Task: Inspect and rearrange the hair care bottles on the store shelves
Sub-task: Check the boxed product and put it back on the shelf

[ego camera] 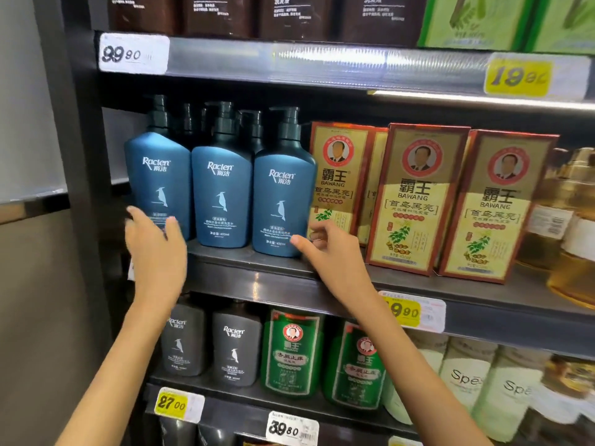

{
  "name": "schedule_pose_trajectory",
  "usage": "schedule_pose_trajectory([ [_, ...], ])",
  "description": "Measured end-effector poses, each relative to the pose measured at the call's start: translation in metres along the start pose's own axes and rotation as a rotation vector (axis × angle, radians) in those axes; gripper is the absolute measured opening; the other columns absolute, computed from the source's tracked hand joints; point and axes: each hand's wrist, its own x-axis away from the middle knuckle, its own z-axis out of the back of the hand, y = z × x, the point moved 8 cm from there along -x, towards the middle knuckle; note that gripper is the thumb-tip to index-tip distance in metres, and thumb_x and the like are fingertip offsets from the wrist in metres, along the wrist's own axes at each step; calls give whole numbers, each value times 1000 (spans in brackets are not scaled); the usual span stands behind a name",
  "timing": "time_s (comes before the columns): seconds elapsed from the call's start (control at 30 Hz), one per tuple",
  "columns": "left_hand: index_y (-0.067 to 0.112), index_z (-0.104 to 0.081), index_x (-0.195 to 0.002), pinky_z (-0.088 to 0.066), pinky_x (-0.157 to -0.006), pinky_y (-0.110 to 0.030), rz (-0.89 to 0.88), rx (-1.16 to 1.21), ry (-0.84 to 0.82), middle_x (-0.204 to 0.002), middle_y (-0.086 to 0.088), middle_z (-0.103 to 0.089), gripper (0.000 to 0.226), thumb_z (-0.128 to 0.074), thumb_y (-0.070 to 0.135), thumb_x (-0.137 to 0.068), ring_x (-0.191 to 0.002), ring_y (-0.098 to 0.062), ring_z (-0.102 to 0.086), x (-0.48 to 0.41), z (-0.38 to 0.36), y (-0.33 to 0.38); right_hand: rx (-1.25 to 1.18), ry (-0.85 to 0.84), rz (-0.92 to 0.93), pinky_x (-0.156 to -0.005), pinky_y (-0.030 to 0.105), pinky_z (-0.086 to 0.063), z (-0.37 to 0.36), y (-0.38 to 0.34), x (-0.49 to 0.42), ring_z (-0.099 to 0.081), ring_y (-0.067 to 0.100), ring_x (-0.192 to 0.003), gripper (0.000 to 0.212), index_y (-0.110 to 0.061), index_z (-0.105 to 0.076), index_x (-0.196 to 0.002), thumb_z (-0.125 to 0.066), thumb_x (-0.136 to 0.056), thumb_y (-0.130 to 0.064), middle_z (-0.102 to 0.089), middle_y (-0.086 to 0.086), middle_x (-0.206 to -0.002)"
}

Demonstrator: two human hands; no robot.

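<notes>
Three blue Raclen pump bottles stand in a row on the middle shelf: a left one, a middle one and a right one, with more behind. My left hand is spread in front of the left bottle's lower part, fingers apart, holding nothing. My right hand is beside the right bottle's lower right corner, thumb touching its base, fingers loosely curled between it and a red-and-gold Bawang box.
More Bawang boxes and amber bottles fill the shelf to the right. Below stand grey Raclen bottles, green Bawang bottles and pale bottles. Dark packs line the top shelf. A dark upright bounds the left.
</notes>
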Motion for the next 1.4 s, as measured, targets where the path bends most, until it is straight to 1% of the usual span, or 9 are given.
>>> schedule_pose_trajectory([
  [0.07, 3, -33, -138, -25, -105, -20, -157, 177, 27, -139, -14, -38, 42, -40, 10, -96, -130, -24, -36, 44, -2, 23, 14, 88, 64, -75, 10, -41, 20, -3, 19, -58, 7, -88, 26, -12, -63, -105, -65, -87, -31, -64, -5, -95],
  [0.17, 26, -49, -118, -32, -97, -10, -268, 406, -209, -125, 7, -53, 32, -43, 6, -94, -117, -3, -49, 102, -35, 66, 23, 181, 120, -72, 3, -39, 60, -1, 46, -58, -3, -81, 8, -20, -66, -95, -60, -91, -21, -64, -14, -86],
  [0.27, 40, -53, -108, -35, -91, -5, -347, 448, -455, -115, 22, -57, 30, -44, 14, -93, -110, 9, -50, 143, -73, 111, 24, 380, 113, -73, 6, -43, 122, 10, 67, -60, -3, -85, 11, -21, -65, -96, -57, -92, -15, -66, -13, -88],
  [0.43, 36, -54, -106, -38, -83, -3, -311, 522, -663, -113, 18, -58, 26, -46, 15, -93, -103, 12, -52, 184, -122, 150, 160, 696, -11, -97, 26, -40, 202, 44, 87, -51, 15, -112, 30, -12, -52, -122, -57, -92, -17, -54, -1, -116],
  [0.53, 43, -51, -101, -36, -86, -4, -268, 535, -666, -116, 25, -53, 30, -46, 15, -94, -106, 15, -48, 202, -137, 156, 217, 564, -121, -108, 24, -25, 210, 69, 74, -33, 19, -131, 59, -3, -33, -140, -59, -91, -24, -39, 8, -138],
  [0.7, 41, -48, -105, -35, -82, 4, -239, 548, -576, -115, 25, -53, 31, -46, 12, -93, -108, 17, -46, 199, -142, 158, 20, 303, -316, -111, 41, -33, 222, 111, 43, -38, 20, -134, 78, -8, -24, -147, -60, -88, -43, -38, 8, -147],
  [0.87, 36, -50, -107, -39, -81, -2, -165, 569, -539, -113, 22, -56, 31, -44, 10, -93, -105, 16, -49, 208, -137, 147, -88, 194, -252, -88, 21, -45, 209, 126, 34, -56, 11, -111, 37, -22, -47, -118, -65, -87, -33, -59, -2, -122],
  [1.13, 41, -47, -103, -38, -87, -3, -188, 530, -487, -114, 20, -57, 36, -44, 7, -93, -109, 10, -51, 218, -113, 139, -232, 169, -231, -97, 40, -49, 215, 131, 30, -60, 17, -110, 44, -14, -46, -114, -70, -82, -32, -61, 5, -121],
  [1.4, 38, -48, -103, -35, -80, 5, -158, 528, -489, -112, 21, -56, 33, -45, 6, -92, -104, 18, -49, 214, -98, 122, -411, 28, -282, -70, 15, -54, 205, 133, 30, -62, 6, -100, 46, -14, -40, -123, -65, -86, -25, -61, 1, -118],
])
